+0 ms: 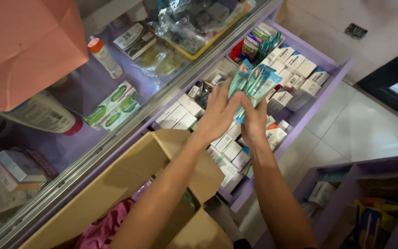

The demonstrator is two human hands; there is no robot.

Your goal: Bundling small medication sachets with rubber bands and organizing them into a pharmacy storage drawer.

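Note:
My left hand (218, 110) and my right hand (254, 121) together grip a bunch of teal and white blister-style packets (254, 83). The hands hover over an open purple drawer (316, 99) packed with several white and blue boxes (295, 74). The packets fan out above my fingers, tilted toward the drawer's far end. Both forearms reach in from the bottom of the head view, the left one crossing over a cardboard box.
An open cardboard box (134, 170) with pink cloth (104, 228) inside sits under my left arm. A glass counter (116, 92) on the left holds green boxes, a white bottle with an orange cap (104, 57) and wrapped items. A second purple drawer (355, 198) stands at the lower right on white tiles.

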